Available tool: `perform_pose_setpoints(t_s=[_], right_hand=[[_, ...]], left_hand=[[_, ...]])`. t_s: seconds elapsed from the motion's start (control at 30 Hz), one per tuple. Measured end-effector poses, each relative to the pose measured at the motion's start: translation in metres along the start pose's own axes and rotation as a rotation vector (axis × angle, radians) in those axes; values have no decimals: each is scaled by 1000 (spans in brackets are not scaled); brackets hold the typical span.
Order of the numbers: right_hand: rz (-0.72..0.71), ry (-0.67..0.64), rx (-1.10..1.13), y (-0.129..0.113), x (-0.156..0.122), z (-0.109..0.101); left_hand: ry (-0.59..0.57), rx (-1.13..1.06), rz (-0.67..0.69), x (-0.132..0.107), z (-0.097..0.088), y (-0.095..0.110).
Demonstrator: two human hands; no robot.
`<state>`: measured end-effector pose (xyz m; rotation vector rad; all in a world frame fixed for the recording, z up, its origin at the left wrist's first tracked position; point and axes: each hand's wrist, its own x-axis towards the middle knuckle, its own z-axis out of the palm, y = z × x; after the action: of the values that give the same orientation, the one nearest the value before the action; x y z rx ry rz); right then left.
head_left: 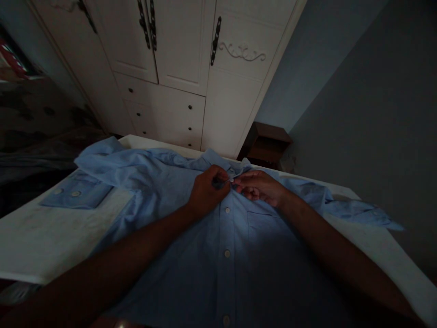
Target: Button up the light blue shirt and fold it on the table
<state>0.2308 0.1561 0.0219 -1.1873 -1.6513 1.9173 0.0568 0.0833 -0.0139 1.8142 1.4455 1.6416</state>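
Left hand (206, 191) and right hand (261, 187) fingers are pinching the blue shirt (205, 259) placket at the top button (231, 181), shirt lying on the white worktop (37, 237).

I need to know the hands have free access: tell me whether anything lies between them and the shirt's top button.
Nothing visible does. The left hand and right hand already pinch the blue shirt at its top button, just below the collar.

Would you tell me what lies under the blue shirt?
The blue shirt lies on a white table, both hands pinching its placket. The surface beneath the cloth is covered.
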Motion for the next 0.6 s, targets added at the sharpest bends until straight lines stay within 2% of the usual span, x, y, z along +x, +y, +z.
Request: perform_pose_setpoints(t_s=[0.23,0.33,0.47,0.6], right_hand=[[38,-20,6,0,1,-2],[15,-37,-3,1,2,-2],[-36,-39,4,5,4,-3],[-87,-25,14,8,6,-6]], left_hand=[[-137,323,281,-1,-3,-4],[-167,393,380,0,-4,-6],[-149,403,435,2,-7,-3],[-117,375,416,3,-10,2]])
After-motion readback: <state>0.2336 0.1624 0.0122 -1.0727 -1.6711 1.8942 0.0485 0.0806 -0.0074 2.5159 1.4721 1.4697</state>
